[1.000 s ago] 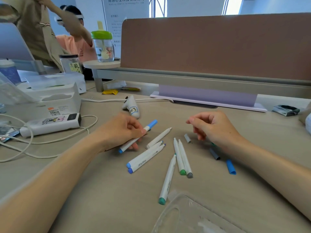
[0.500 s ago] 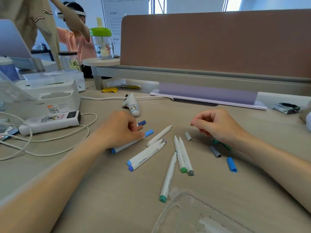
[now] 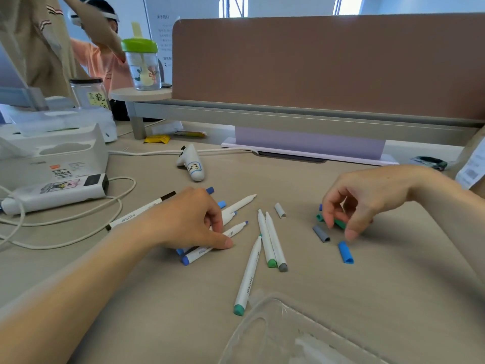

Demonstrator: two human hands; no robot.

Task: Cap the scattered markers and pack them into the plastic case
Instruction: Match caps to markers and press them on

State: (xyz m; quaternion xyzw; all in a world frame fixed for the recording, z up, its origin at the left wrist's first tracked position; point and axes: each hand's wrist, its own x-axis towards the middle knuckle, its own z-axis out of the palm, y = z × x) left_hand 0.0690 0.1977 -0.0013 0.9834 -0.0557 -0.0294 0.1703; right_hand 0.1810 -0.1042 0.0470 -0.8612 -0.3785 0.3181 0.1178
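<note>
- Your left hand (image 3: 194, 219), just left of centre frame, lies palm down over a cluster of white markers; the thumb presses on the blue-ended marker (image 3: 210, 249), the fingers curl over others, and you cannot tell whether anything is truly pinched.
- Your right hand (image 3: 367, 195), at centre right, hangs with fingers spread and curled over the loose caps, fingertips just at the green cap (image 3: 338, 223), not closed on it.
- The grey cap (image 3: 321, 233) and blue cap (image 3: 346, 253) lie just below that hand; a white cap (image 3: 280, 210) lies apart to their left.
- Three uncapped markers lie at centre: green-ended (image 3: 265, 240), grey-ended (image 3: 275, 243), teal-ended (image 3: 248, 277).
- A black-ended marker (image 3: 139, 210) pokes out from behind your left wrist.
- The clear plastic case (image 3: 275, 334) fills the lower middle of the frame, near the teal end.
</note>
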